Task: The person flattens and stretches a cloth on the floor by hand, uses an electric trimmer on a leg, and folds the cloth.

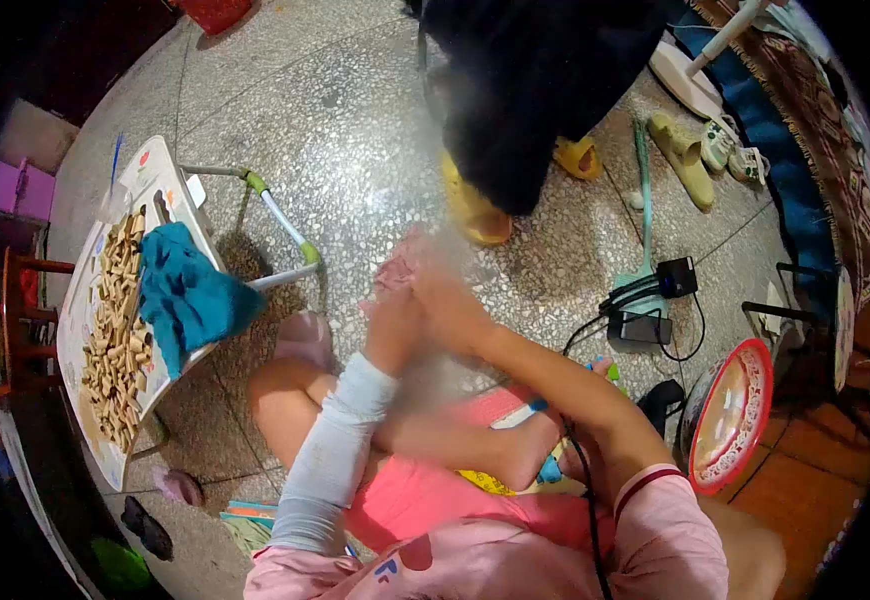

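My left hand point(395, 325), below a light blue sleeve cover, and my right hand point(450, 308) are pressed together in front of my bent legs. A crumpled pink cloth point(397, 268) sticks out past the closed fingers of both. A hazy smear over the picture hides the exact finger positions and how much cloth lies inside the grip. Beneath the hands is the speckled stone floor point(355, 180). To the left, a teal cloth point(190, 290) hangs over the edge of a small folding table point(80, 340), apart from my hands.
Many short tan pieces point(115, 340) are piled on the table. Another person in dark clothing point(515, 90) and yellow slippers point(480, 215) stands ahead. On the right are a power strip with black cables point(645, 300), a red-rimmed enamel basin point(755, 380) and several shoes point(680, 160).
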Motion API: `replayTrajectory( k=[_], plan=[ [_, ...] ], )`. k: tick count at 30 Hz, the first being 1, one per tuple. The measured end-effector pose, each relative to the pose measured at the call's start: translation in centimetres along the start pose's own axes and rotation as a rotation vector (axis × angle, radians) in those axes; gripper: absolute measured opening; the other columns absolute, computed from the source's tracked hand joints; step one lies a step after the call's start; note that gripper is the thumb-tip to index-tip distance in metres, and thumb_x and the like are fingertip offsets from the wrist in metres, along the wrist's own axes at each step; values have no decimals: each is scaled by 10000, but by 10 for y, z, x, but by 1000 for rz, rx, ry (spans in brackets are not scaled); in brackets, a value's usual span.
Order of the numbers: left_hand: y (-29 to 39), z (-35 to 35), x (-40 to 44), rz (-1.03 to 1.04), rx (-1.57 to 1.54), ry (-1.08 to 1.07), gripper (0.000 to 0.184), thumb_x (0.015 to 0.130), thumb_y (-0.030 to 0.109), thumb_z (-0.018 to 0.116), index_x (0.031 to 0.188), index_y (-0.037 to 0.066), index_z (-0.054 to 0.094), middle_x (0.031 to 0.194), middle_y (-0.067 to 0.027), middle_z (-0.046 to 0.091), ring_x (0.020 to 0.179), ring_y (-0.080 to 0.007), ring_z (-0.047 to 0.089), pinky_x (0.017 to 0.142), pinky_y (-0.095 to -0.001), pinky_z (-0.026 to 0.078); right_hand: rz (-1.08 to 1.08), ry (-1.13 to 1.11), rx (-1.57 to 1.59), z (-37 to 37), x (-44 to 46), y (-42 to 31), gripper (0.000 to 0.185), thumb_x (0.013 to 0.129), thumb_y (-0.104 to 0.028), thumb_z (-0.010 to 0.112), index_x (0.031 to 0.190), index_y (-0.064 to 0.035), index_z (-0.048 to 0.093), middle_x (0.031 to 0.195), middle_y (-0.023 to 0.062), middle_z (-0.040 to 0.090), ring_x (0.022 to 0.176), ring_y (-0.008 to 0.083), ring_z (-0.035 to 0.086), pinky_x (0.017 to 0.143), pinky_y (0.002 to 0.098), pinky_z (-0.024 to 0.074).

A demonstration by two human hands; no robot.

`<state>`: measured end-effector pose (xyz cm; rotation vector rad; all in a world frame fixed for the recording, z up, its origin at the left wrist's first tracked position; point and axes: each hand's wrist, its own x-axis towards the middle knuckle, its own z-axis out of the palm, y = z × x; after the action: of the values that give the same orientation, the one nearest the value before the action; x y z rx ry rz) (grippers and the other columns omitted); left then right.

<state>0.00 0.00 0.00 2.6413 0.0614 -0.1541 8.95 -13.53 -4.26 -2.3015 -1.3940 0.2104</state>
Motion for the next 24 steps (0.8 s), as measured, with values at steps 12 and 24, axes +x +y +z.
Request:
replayTrajectory(
  k=[12, 24],
  plan=[
    [22, -39, 32, -125, 138, 60, 562, 870, 168, 555, 1387, 60, 364, 1432, -169, 363, 1323, -328, 361, 1029, -564, 311, -4, 82, 175, -93, 45, 7, 470, 839, -220, 572, 1282, -74, 515, 1313, 116, 512, 1182, 269, 505, 1014, 434, 356],
    [10, -47, 36, -250, -8, 217, 583, 880, 218, 580, 1391, 35, 368, 1446, -268, 303, 1325, -432, 320, 1036, -604, 270, 428, 300, -526, -66, 77, 156, 490, 887, -322, 503, 1348, -162, 458, 1458, 144, 323, 1327, 363, 293, 1030, 595, 240]
  ],
)
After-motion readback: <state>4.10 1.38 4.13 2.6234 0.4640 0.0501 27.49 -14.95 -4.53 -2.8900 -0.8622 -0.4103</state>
